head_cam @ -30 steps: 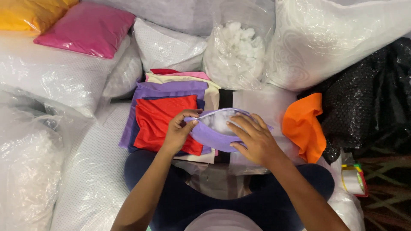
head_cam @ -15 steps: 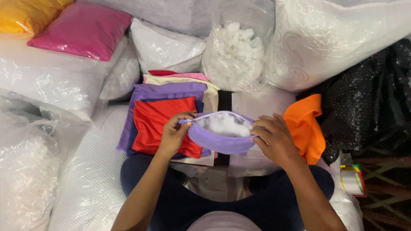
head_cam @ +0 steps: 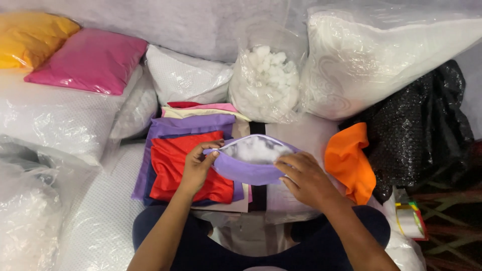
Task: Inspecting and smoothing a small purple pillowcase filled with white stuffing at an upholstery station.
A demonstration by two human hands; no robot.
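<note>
The lilac cushion cover (head_cam: 248,170), long axis left-right and mouth facing away (white filling showing), is gripped by left hand (head_cam: 197,165) and right hand (head_cam: 306,178) beside folded red cloth (head_cam: 173,163).

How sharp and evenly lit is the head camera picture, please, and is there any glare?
Head view: lighting soft and even, shadows faint; both hands, left hand and right hand, look sharp on the purple cover; glare streaks the clear plastic over the big white pillow; the black bag is dim.
</note>
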